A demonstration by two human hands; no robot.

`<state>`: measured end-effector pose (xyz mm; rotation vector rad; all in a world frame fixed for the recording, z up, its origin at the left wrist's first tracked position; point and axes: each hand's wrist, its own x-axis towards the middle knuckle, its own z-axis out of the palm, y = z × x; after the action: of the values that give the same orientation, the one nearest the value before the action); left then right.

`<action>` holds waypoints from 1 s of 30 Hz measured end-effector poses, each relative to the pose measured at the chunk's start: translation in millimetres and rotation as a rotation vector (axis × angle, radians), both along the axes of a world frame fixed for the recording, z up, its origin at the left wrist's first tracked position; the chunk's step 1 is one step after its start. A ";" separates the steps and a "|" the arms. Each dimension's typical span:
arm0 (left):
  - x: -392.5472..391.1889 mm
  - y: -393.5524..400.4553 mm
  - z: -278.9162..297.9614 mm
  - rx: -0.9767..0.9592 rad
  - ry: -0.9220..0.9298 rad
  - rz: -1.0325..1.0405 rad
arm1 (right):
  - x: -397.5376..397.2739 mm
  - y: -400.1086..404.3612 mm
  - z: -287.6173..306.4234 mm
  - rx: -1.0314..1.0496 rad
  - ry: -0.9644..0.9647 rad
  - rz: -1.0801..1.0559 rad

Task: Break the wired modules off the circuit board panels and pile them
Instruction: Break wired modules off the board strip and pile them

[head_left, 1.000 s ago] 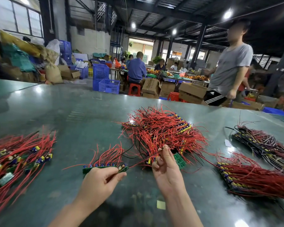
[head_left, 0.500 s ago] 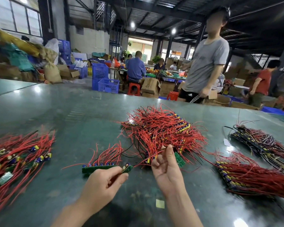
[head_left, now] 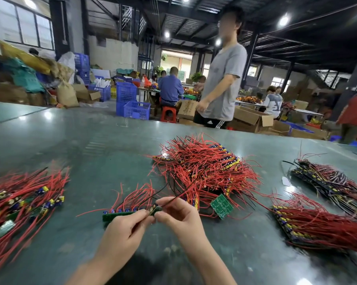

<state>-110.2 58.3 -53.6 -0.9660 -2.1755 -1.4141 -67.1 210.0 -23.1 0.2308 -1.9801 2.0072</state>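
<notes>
Right hand (head_left: 180,212) has dropped in from the wires and now pinches the end module (head_left: 155,210); left hand (head_left: 125,233) pinches the strip (head_left: 120,215) beside it, low over the table (head_left: 91,161). Snap looks imminent.

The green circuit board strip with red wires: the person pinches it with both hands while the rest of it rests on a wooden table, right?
Not wooden. The head view shows both hands, left and right, pinching the green circuit board strip, but it rests on a glossy grey-green table.
</notes>
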 end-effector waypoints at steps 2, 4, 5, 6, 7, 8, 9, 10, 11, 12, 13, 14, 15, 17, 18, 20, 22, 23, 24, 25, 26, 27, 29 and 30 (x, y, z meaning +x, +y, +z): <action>-1.7 -2.0 1.0 -0.004 0.020 0.001 | -0.4 -3.3 0.3 -0.005 0.010 -0.085; -3.6 -3.7 0.9 -0.034 0.024 0.030 | -1.1 -2.3 2.2 -0.058 0.030 -0.220; -4.7 -4.3 0.7 -0.060 0.032 0.054 | -2.2 0.2 2.7 -0.085 0.042 -0.278; -5.5 -4.8 0.3 -0.093 0.041 0.076 | -3.3 2.3 2.6 -0.098 0.051 -0.313; -6.1 -4.9 -0.1 -0.123 0.049 0.091 | -3.7 3.6 2.5 -0.102 0.055 -0.328; -6.0 -4.5 0.2 -0.138 0.044 0.087 | -3.8 3.8 1.6 -0.102 0.055 -0.332; -5.8 -4.0 1.2 -0.137 0.027 0.069 | -4.0 3.2 0.5 -0.099 0.053 -0.331; -6.0 -3.3 2.1 -0.123 0.002 0.043 | -4.3 2.1 -0.6 -0.096 0.054 -0.328; -5.8 -2.9 4.0 -0.103 -0.022 0.020 | -4.6 1.0 -1.6 -0.093 0.057 -0.329; -5.6 -3.0 5.8 -0.081 -0.035 0.013 | -4.8 0.5 -2.3 -0.091 0.064 -0.335; -6.1 -4.3 7.2 -0.067 -0.046 0.021 | -4.8 1.2 -2.4 -0.092 0.071 -0.350; -7.6 -6.5 7.4 -0.063 -0.063 0.026 | -5.5 3.5 -2.5 -0.105 0.079 -0.375; -9.8 -9.3 6.5 -0.081 -0.080 0.029 | -6.3 7.5 -2.6 -0.135 0.083 -0.407; -12.7 -14.6 4.1 -0.184 -0.069 0.057 | -8.2 17.3 -3.2 -0.202 0.071 -0.457; -14.0 -15.9 2.0 -0.232 -0.044 0.068 | -8.7 20.6 -3.3 -0.215 0.063 -0.462; -16.4 -15.0 0.6 -0.285 -0.038 0.031 | -9.3 24.2 -4.1 -0.222 0.058 -0.459; -16.2 -11.3 4.0 -0.276 -0.103 -0.078 | -9.9 25.1 -5.1 -0.241 0.052 -0.456; -15.6 -9.9 6.6 -0.246 -0.167 -0.149 | -9.7 25.9 -5.2 -0.250 0.046 -0.448; -15.6 -9.4 9.1 -0.209 -0.237 -0.217 | -9.9 27.6 -5.2 -0.260 0.037 -0.438; -16.4 -10.5 11.3 -0.186 -0.298 -0.262 | -10.0 30.4 -5.1 -0.277 0.027 -0.430; -17.4 -12.6 12.0 -0.177 -0.329 -0.283 | -10.3 34.6 -4.9 -0.305 0.016 -0.428; -18.3 -15.3 12.2 -0.188 -0.330 -0.277 | -10.5 39.7 -4.5 -0.340 0.005 -0.430; -22.6 -21.3 8.6 -0.213 -0.285 -0.217 | -10.7 47.0 -4.3 -0.374 -0.030 -0.420; -25.2 -23.7 6.8 -0.225 -0.264 -0.185 | -10.9 48.5 -4.9 -0.375 -0.050 -0.406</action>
<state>-135.4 34.6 -46.8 -1.1400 -2.5390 -1.4735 -78.0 258.5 -27.9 -0.2867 -1.4823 2.0640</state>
